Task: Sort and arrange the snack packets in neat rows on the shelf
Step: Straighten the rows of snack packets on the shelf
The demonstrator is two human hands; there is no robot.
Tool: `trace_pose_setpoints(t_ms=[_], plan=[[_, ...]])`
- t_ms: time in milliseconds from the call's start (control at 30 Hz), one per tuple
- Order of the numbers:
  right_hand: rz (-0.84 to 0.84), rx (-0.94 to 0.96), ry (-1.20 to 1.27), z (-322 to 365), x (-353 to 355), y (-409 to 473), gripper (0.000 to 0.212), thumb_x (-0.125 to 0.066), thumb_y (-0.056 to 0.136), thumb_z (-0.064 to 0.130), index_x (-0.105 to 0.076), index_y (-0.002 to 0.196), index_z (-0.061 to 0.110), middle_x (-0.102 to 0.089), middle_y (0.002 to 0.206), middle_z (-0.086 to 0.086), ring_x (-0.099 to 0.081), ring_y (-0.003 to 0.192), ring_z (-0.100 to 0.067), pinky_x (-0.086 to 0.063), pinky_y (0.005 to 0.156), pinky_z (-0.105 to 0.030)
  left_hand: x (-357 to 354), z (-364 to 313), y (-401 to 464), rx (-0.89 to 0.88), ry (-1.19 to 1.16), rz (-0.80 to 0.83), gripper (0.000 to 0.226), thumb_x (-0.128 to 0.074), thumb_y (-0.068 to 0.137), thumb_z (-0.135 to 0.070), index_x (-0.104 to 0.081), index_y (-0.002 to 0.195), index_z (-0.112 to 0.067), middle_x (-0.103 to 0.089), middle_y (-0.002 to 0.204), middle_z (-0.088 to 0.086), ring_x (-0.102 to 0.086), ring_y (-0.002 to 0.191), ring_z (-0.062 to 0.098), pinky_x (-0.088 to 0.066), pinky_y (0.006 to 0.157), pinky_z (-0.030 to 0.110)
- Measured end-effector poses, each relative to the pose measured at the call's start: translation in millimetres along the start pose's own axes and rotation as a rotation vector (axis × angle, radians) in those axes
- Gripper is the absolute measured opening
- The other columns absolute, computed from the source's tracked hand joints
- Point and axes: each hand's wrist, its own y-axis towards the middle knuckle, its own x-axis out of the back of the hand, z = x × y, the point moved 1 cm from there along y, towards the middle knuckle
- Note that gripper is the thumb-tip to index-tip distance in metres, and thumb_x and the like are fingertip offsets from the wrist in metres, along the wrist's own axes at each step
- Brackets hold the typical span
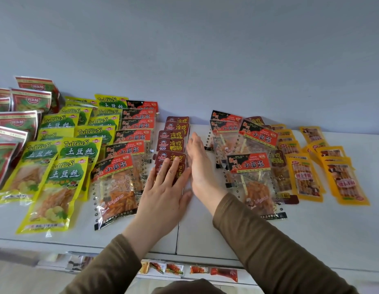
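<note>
A row of dark maroon packets [173, 136] runs back across the white shelf [311, 225]. My left hand [165, 187] lies flat on the nearest of them, fingers straight. My right hand [200, 164] stands on its edge against the row's right side, fingers straight. Left of the row lie clear-and-red packets [129, 149], then yellow-green packets [65, 149], then red packets [21, 102] at the far left. To the right sits a loose heap of clear-and-red packets [250, 164] with a maroon packet [278, 166] among them, and orange packets [330, 166] beyond.
A pale wall [205, 49] closes the back of the shelf. Below the shelf's front edge [205, 257], a lower level holds small red snack packets [223, 273]. A seam [177, 234] splits the shelf boards under my left wrist.
</note>
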Motion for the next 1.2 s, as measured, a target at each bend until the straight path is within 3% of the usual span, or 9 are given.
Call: trace_pose_setpoints(t_ms=[233, 333, 400, 467, 633, 767, 867, 1000, 1200], plan=[[0.065, 0.017, -0.017, 3, -5, -8, 0.061, -0.029, 0.101, 0.065, -0.021, 0.157, 0.044, -0.039, 0.151, 0.020, -0.039, 0.132, 0.002, -0.030, 0.108, -0.027, 0, 0, -1, 0.033, -0.035, 0.031, 0.073, -0.004, 0.101, -0.064, -0.006, 0.165, -0.028, 0.006, 0.172, 0.000, 0.012, 0.158, 0.021, 0.006, 0.128, 0.044], [0.080, 0.031, -0.059, 13, -2, -18, 0.055, -0.031, 0.105, 0.057, -0.026, 0.157, 0.040, -0.044, 0.142, 0.025, -0.043, 0.126, 0.008, -0.036, 0.092, -0.012, 0, 2, -1, 0.000, -0.033, 0.047, 0.071, -0.003, 0.101, -0.064, -0.003, 0.164, -0.032, 0.006, 0.172, -0.002, 0.015, 0.157, 0.020, 0.006, 0.128, 0.046], [0.086, 0.089, -0.127, 28, 7, -29, 0.047, -0.033, 0.108, 0.047, -0.032, 0.154, 0.036, -0.044, 0.125, 0.035, -0.043, 0.108, 0.026, -0.037, 0.078, 0.002, 4, 0, 0, -0.031, -0.013, 0.042, 0.070, -0.002, 0.100, -0.063, -0.001, 0.163, -0.033, 0.007, 0.172, -0.002, 0.019, 0.156, 0.022, 0.011, 0.126, 0.049], [0.057, 0.185, -0.265, 45, 26, -40, 0.042, -0.037, 0.108, 0.042, -0.042, 0.148, 0.035, -0.042, 0.122, 0.040, -0.037, 0.101, 0.033, -0.032, 0.076, 0.009, 12, -8, 3, -0.057, -0.019, 0.026, 0.071, -0.002, 0.098, -0.064, 0.000, 0.163, -0.035, 0.012, 0.172, -0.003, 0.022, 0.155, 0.023, 0.014, 0.124, 0.049], [-0.234, 0.473, -0.663, 74, 109, -50, 0.034, -0.050, 0.105, 0.036, -0.053, 0.139, 0.031, -0.049, 0.144, 0.020, -0.043, 0.133, 0.003, -0.039, 0.107, -0.021, 39, -59, 34, -0.144, -0.119, -0.024, 0.065, -0.006, 0.104, -0.059, 0.009, 0.162, -0.035, 0.018, 0.170, -0.001, 0.025, 0.154, 0.025, 0.010, 0.127, 0.049], [-0.463, 0.384, -1.076, 61, 173, -45, 0.048, -0.053, 0.103, 0.032, -0.040, 0.149, 0.026, -0.041, 0.156, 0.003, -0.036, 0.145, -0.017, -0.039, 0.116, -0.042, 32, -113, 80, -0.257, -0.144, -0.047, 0.064, -0.027, 0.108, -0.051, -0.003, 0.164, -0.032, 0.009, 0.172, 0.002, 0.016, 0.157, 0.031, 0.004, 0.127, 0.055], [-0.411, 0.310, -1.207, 43, 179, -46, 0.051, -0.047, 0.105, 0.026, -0.033, 0.154, 0.021, -0.036, 0.161, -0.004, -0.032, 0.149, -0.024, -0.033, 0.119, -0.051, 10, -126, 97, -0.261, -0.100, 0.007, 0.059, -0.026, 0.107, -0.051, -0.010, 0.162, -0.038, 0.004, 0.173, 0.003, 0.010, 0.158, 0.034, 0.001, 0.126, 0.059], [-0.294, 0.403, -1.217, 32, 153, -48, 0.047, -0.042, 0.106, 0.014, -0.037, 0.153, 0.018, -0.040, 0.158, -0.004, -0.029, 0.150, -0.020, -0.021, 0.125, -0.047, -1, -113, 92, -0.197, -0.074, 0.031, 0.059, -0.010, 0.105, -0.053, -0.001, 0.162, -0.038, 0.004, 0.173, 0.005, 0.009, 0.158, 0.034, -0.003, 0.127, 0.055], [-0.126, 0.403, -1.022, 23, 113, -50, 0.046, -0.038, 0.108, 0.018, -0.035, 0.154, 0.019, -0.031, 0.163, -0.003, -0.016, 0.154, -0.017, -0.024, 0.124, -0.037, 14, -77, 80, -0.126, -0.108, 0.100, 0.063, -0.027, 0.107, -0.048, -0.001, 0.162, -0.032, 0.002, 0.173, 0.004, 0.009, 0.158, 0.032, -0.004, 0.128, 0.054]])
